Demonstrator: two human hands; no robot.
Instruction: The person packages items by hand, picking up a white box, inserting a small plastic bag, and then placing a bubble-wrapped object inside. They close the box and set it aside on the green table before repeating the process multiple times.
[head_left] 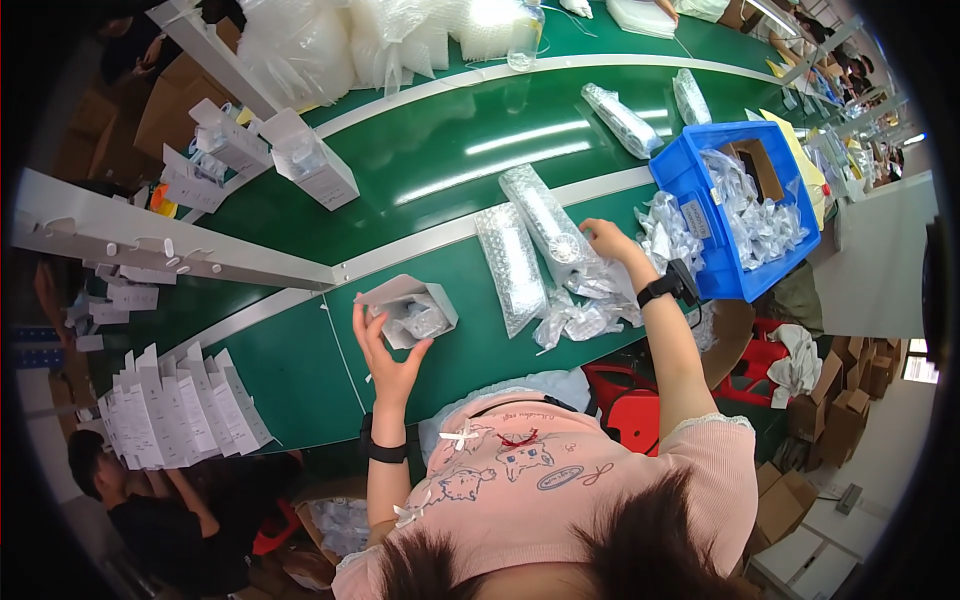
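Observation:
A white carton (440, 300) stands open at the top on the green table, with a clear plastic-wrapped piece (420, 317) inside it. My left hand (385, 350) grips the carton, thumb on the near side and fingers around its left side. My right hand (608, 241) is beside a long bubble-wrapped package (545, 215), its fingers curled at the package's right edge; whatever they may pinch is hidden. Another bubble-wrapped package (509, 265) lies just left of that one. Several small clear plastic bags with parts (580, 318) are heaped below my right hand.
A blue bin (690, 215) full of bagged parts stands at the right. Farther back lie two more wrapped packages (622, 120). Upright cartons (315, 165) stand at the far left, and a row of folded cartons (185, 410) at the near left. A metal post (180, 240) rises at the left.

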